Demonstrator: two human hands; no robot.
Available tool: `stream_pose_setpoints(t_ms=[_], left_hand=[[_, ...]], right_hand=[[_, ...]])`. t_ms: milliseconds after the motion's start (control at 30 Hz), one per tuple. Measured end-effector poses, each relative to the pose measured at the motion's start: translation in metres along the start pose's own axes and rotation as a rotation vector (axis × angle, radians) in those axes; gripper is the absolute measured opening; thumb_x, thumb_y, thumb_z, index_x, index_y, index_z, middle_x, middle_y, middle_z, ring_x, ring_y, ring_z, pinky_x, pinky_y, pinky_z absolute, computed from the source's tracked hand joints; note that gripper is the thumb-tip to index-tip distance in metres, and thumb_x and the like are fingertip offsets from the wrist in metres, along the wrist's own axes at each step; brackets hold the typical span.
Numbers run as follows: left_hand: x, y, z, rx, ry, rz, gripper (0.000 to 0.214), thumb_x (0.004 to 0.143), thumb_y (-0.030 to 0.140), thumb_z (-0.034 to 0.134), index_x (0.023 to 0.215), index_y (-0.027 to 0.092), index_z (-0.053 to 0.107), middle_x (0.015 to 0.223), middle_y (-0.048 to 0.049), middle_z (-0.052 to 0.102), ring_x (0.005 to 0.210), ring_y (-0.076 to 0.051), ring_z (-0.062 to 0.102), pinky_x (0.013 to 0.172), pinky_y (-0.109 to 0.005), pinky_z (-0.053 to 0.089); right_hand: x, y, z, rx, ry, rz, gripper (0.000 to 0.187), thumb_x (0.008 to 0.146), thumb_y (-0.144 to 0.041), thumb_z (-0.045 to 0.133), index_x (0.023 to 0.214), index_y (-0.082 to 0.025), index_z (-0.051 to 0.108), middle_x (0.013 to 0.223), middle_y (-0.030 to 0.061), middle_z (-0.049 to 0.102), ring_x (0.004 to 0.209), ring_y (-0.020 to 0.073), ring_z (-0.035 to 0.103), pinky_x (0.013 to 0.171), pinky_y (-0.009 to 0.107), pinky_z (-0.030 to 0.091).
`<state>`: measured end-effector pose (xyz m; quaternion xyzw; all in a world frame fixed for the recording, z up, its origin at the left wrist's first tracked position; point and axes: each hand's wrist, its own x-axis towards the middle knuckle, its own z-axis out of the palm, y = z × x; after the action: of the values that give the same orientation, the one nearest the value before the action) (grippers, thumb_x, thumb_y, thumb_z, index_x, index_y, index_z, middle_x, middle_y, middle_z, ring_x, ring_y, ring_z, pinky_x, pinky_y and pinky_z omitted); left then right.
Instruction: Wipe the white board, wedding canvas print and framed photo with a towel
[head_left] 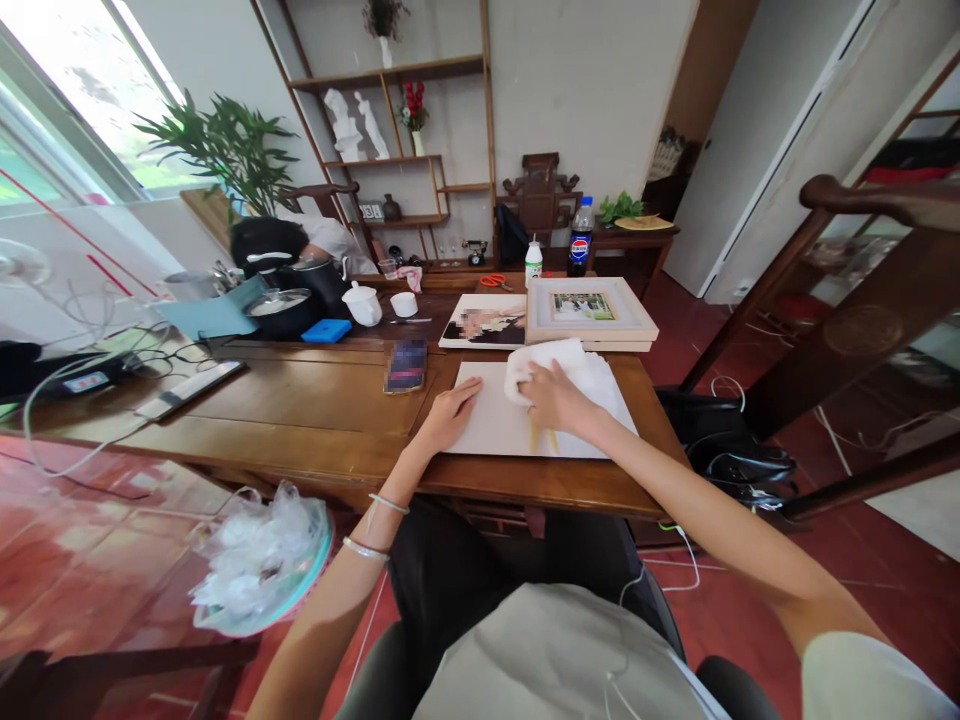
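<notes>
A white board (495,425) lies flat on the wooden table (315,420) in front of me. My left hand (450,412) rests on the board's left edge, fingers stretched out flat. Further right, my right hand (551,395) is closed on a crumpled white cloth or tissue (525,370) and presses it against the board. A thin yellowish stick (541,437) pokes out from under that hand. Behind the board sit a pale picture frame with a photo (589,310) and a loose printed photo (484,322).
A phone (406,365) lies left of the board. Cups (364,302), pots (281,310), a blue box (326,330), scissors (493,281), a white bottle (533,262) and a cola bottle (580,238) stand further back. A person (266,245) bends over at far left. A bag-lined bin (259,565) stands on the floor.
</notes>
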<state>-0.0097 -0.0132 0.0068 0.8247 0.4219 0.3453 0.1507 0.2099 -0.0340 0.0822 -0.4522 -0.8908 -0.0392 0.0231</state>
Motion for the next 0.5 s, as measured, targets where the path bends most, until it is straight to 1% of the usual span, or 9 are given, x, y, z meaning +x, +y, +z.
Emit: stream_pose_setpoints(t_ms=[67, 133, 200, 267, 300, 367, 433, 500], left_hand=[[0.000, 0.001, 0.000, -0.001, 0.002, -0.004, 0.039, 0.088, 0.022, 0.038, 0.120, 0.015, 0.058, 0.131, -0.0075, 0.054, 0.124, -0.020, 0.047, 0.109, -0.038, 0.034], [0.000, 0.002, 0.000, -0.005, 0.008, -0.013, 0.039, 0.087, 0.022, 0.038, 0.120, 0.015, 0.058, 0.131, -0.0065, 0.054, 0.124, -0.020, 0.047, 0.109, -0.036, 0.034], [0.000, 0.003, 0.000, -0.005, 0.012, -0.024, 0.038, 0.088, 0.022, 0.038, 0.119, 0.015, 0.059, 0.131, -0.0067, 0.054, 0.124, -0.020, 0.048, 0.109, -0.035, 0.034], [0.000, 0.003, 0.000, -0.003, 0.014, -0.028, 0.038, 0.088, 0.023, 0.038, 0.118, 0.015, 0.059, 0.131, -0.0072, 0.054, 0.124, -0.021, 0.048, 0.108, -0.036, 0.034], [0.000, 0.003, 0.000, -0.002, 0.013, -0.027, 0.038, 0.088, 0.022, 0.038, 0.119, 0.015, 0.059, 0.131, -0.0073, 0.054, 0.124, -0.021, 0.048, 0.108, -0.036, 0.034], [0.000, 0.002, 0.001, -0.002, 0.012, -0.021, 0.038, 0.088, 0.021, 0.039, 0.119, 0.014, 0.059, 0.131, -0.0078, 0.054, 0.124, -0.021, 0.048, 0.108, -0.037, 0.034], [0.000, 0.000, 0.001, -0.002, 0.012, -0.015, 0.038, 0.088, 0.020, 0.039, 0.120, 0.014, 0.058, 0.131, -0.0080, 0.054, 0.124, -0.021, 0.047, 0.108, -0.037, 0.034], [0.000, 0.000, 0.001, -0.002, 0.011, -0.007, 0.038, 0.088, 0.019, 0.038, 0.120, 0.015, 0.058, 0.131, -0.0080, 0.054, 0.125, -0.021, 0.047, 0.108, -0.037, 0.034]], right_hand=[[-0.018, -0.012, -0.002, -0.047, 0.006, -0.088, 0.028, 0.068, -0.009, 0.048, 0.091, -0.013, 0.065, 0.113, 0.0203, 0.059, 0.119, 0.0342, 0.039, 0.096, 0.056, 0.025], [-0.037, -0.024, -0.007, -0.058, 0.000, -0.159, 0.028, 0.068, -0.009, 0.048, 0.090, -0.014, 0.066, 0.117, 0.0185, 0.057, 0.119, 0.0329, 0.040, 0.097, 0.055, 0.024], [-0.055, -0.036, -0.013, -0.056, -0.020, -0.206, 0.027, 0.069, -0.010, 0.048, 0.088, -0.016, 0.067, 0.115, 0.0160, 0.059, 0.117, 0.0321, 0.041, 0.099, 0.055, 0.023], [-0.064, -0.044, -0.017, -0.045, -0.038, -0.233, 0.027, 0.070, -0.011, 0.049, 0.089, -0.017, 0.067, 0.113, 0.0145, 0.060, 0.115, 0.0316, 0.043, 0.100, 0.053, 0.022], [-0.065, -0.046, -0.018, -0.033, -0.039, -0.236, 0.027, 0.070, -0.012, 0.049, 0.090, -0.017, 0.066, 0.113, 0.0141, 0.061, 0.115, 0.0314, 0.044, 0.100, 0.052, 0.023], [-0.057, -0.048, -0.016, -0.010, -0.030, -0.209, 0.026, 0.071, -0.014, 0.049, 0.091, -0.016, 0.066, 0.112, 0.0140, 0.061, 0.115, 0.0311, 0.044, 0.099, 0.050, 0.026], [-0.038, -0.046, -0.011, -0.006, -0.011, -0.142, 0.028, 0.072, -0.014, 0.048, 0.094, -0.015, 0.065, 0.112, 0.0144, 0.061, 0.115, 0.0319, 0.044, 0.097, 0.049, 0.029], [-0.013, -0.043, -0.005, -0.024, 0.012, -0.056, 0.033, 0.073, -0.014, 0.047, 0.101, -0.014, 0.063, 0.111, 0.0155, 0.060, 0.117, 0.0336, 0.042, 0.095, 0.051, 0.030]])
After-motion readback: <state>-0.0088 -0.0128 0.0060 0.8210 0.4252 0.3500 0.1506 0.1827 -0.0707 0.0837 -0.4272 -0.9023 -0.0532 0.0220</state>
